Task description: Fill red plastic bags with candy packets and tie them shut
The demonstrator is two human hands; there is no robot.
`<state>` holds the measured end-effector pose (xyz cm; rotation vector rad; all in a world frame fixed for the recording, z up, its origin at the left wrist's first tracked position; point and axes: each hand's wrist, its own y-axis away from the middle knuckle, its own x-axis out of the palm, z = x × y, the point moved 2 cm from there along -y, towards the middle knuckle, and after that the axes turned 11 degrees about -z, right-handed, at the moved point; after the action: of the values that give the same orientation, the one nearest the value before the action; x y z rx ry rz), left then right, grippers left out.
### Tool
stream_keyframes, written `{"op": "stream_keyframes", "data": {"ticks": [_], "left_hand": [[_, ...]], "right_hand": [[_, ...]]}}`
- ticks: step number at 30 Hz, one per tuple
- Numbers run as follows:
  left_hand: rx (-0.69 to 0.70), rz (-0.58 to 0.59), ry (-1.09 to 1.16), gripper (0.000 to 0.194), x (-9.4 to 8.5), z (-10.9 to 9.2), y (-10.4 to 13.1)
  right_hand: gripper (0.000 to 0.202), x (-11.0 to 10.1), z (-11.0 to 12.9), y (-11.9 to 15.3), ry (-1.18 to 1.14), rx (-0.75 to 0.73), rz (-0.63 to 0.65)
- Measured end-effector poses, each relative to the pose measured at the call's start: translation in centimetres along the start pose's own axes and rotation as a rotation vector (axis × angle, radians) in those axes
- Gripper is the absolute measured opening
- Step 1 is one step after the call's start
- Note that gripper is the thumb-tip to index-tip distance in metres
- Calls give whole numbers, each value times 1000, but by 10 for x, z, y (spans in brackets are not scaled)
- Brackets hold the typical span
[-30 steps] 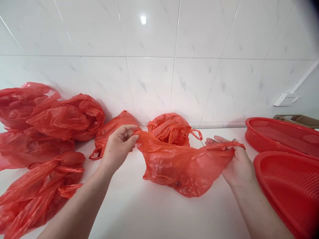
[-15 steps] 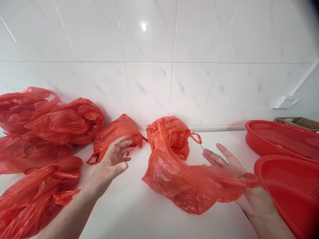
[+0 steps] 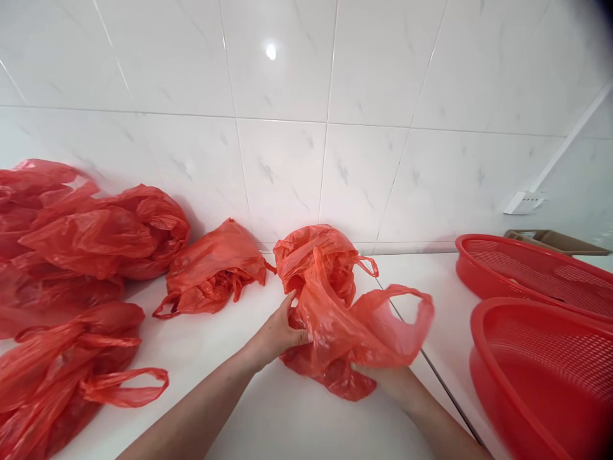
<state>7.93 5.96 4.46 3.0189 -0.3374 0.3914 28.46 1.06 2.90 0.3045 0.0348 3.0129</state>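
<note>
A red plastic bag [image 3: 335, 332] stands loosely on the white table in front of me, its handle loop flaring out to the right. My left hand [image 3: 280, 335] grips its left side, thumb in front and fingers partly behind the film. On the right, my right hand [image 3: 380, 377] reaches to the bag's lower side, and its fingers are hidden by the plastic. Just behind lies a crumpled red plastic bag [image 3: 316, 239] against the wall. Another red bag [image 3: 215, 268] sits left of it, with a handle loop on the table.
Several bulging red bags [image 3: 105, 236] are piled at the left, and a tied one [image 3: 81, 377] lies nearer me. Two red perforated baskets [image 3: 483, 313] stand at the right. Behind them is a cardboard box [image 3: 560, 241]. A tiled wall [image 3: 287, 160] closes off the back.
Both hands have moved inward to the bag, the left one closing on its side. The handle end that draped over the right hand now stands up, and the bag is gathered closer together.
</note>
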Motion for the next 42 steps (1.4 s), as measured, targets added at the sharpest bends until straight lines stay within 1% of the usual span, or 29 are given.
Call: {"op": "stream_keyframes", "data": {"ticks": [2,4,5,7,10,11,13,15,17,19,20,21,23,25,27,29,33,35,37,39,40,42], "left_hand": [[-103,-57,110,62,1,7,2],[-158,-110,203,35,-5,13,6],[-162,-135,228,27,-8,16,9],[-145,-192,272,20,-17,20,13],[-131,-248,329,24,-25,25,19],[-131,-252,349,28,-27,27,20],[-141,-233,398,32,-28,28,23],[-152,-167,463,30,-27,27,25],[-160,-77,520,29,-24,25,27],[-167,-6,558,35,-21,24,31],[-176,11,569,39,-20,24,33],[-193,24,573,42,-18,23,35],[-216,62,563,44,-14,23,39],[-243,116,533,42,-11,21,44],[-278,145,496,40,-7,20,46],[-314,102,478,37,-6,20,47],[-307,-73,493,26,-7,22,42],[-300,-123,501,21,-7,25,40],[-311,-141,521,25,-8,27,37],[-343,-157,554,30,-9,30,36],[-360,-166,570,30,-10,32,36],[-380,-179,601,25,-11,34,35]], "right_hand": [[46,7,3,-11,-73,59,13],[43,12,2,-20,-193,160,32],[40,13,0,-24,-255,204,35],[36,14,-5,-30,-346,243,17],[32,8,-14,-32,-369,264,-2],[31,5,-15,-31,-355,259,10],[34,1,-11,-28,-351,225,82],[42,0,-3,-24,-393,179,188],[51,3,5,-19,-424,149,287],[60,8,7,-14,-396,151,342],[59,12,5,-11,-367,171,348],[55,15,3,-9,-343,200,340],[39,20,-2,-4,-326,262,297],[21,21,-6,-2,-357,313,269],[11,18,-5,-2,-425,330,259],[8,13,-1,-5,-518,314,249],[19,2,4,-13,-712,284,197],[19,2,3,-14,-775,279,207],[17,6,3,-13,-770,312,273],[24,12,1,-10,-710,382,358],[29,14,1,-8,-677,404,388],[34,17,-1,-6,-603,387,407]]}}
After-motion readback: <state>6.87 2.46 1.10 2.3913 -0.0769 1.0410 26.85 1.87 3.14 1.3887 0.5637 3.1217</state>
